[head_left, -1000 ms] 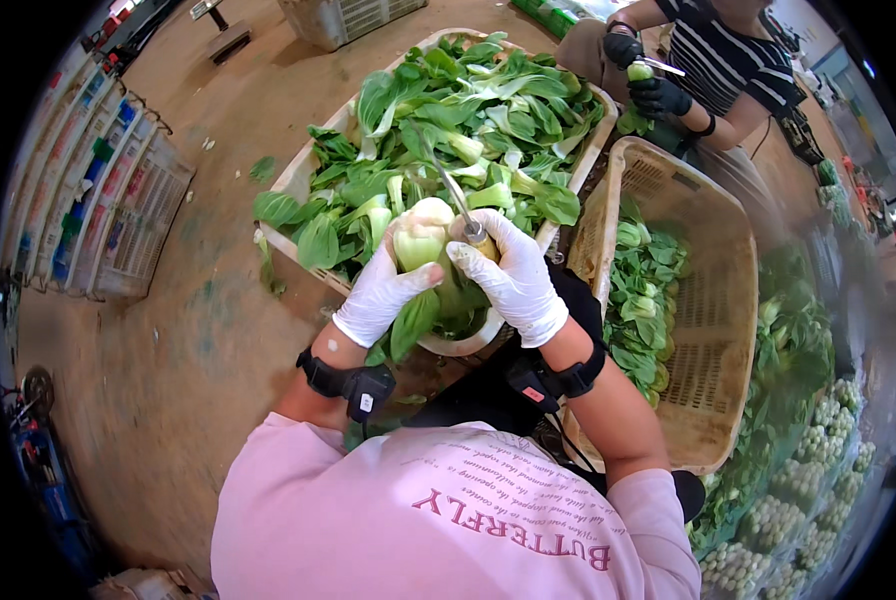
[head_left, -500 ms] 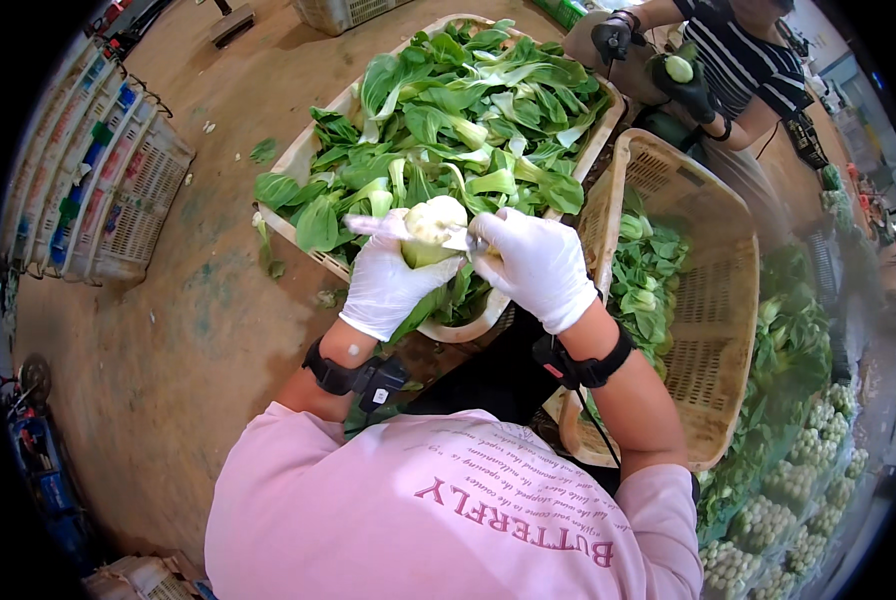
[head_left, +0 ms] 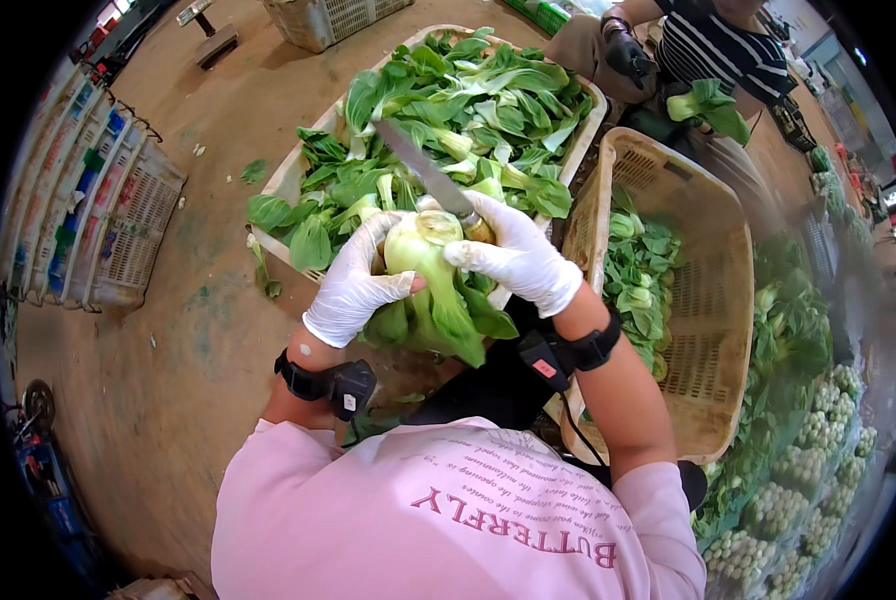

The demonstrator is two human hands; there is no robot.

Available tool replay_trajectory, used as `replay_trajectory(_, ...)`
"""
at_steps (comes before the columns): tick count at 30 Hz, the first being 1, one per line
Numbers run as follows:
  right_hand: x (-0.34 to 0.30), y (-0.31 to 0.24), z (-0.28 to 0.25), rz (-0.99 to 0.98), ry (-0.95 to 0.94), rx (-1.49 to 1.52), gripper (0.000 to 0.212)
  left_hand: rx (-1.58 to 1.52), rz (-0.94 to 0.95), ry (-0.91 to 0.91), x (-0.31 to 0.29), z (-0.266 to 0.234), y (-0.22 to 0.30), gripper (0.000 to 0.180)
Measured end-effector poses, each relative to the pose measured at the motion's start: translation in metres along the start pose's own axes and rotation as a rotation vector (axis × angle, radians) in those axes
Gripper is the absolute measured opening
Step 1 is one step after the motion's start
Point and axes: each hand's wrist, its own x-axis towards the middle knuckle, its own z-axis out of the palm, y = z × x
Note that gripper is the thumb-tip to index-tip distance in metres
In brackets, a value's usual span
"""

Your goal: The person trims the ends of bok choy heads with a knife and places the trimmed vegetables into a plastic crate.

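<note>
A head of bok choy (head_left: 423,250) is between my gloved hands, its pale cut base facing up and its green leaves hanging down toward me. My left hand (head_left: 356,285) grips it from the left side, a bare thumb tip showing through the glove. In my right hand (head_left: 516,255) is a knife (head_left: 423,170), its blade pointing up and to the left, away from the cut base. My right fingers also touch the bok choy's right side. Beyond my hands, a beige crate (head_left: 288,165) is heaped with loose bok choy (head_left: 458,110).
To the right, a tall beige crate (head_left: 713,300) holds some bok choy (head_left: 640,270). Stacked crates (head_left: 98,190) stand at left. A co-worker in dark gloves (head_left: 628,58) sits at the far right with a bok choy (head_left: 708,108). Packed bok choy (head_left: 773,510) lies at near right.
The knife has swung off the base, its blade now pointing up and away. The bok choy has tipped so its leaves show toward me. My left hand has shifted left and down.
</note>
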Motion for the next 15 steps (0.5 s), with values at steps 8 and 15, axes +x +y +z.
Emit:
replay_trajectory(8, 0.019, 0.006, -0.024, 0.104, -0.236, -0.282, 0.034, -0.007, -0.211, -0.283, -0.012, -0.026, 0.001, 0.066)
replay_trajectory(15, 0.04, 0.006, -0.062, -0.305, 0.729, -1.063, 0.031, -0.464, -0.095, -0.043, -0.018, -0.01, -0.009, 0.083)
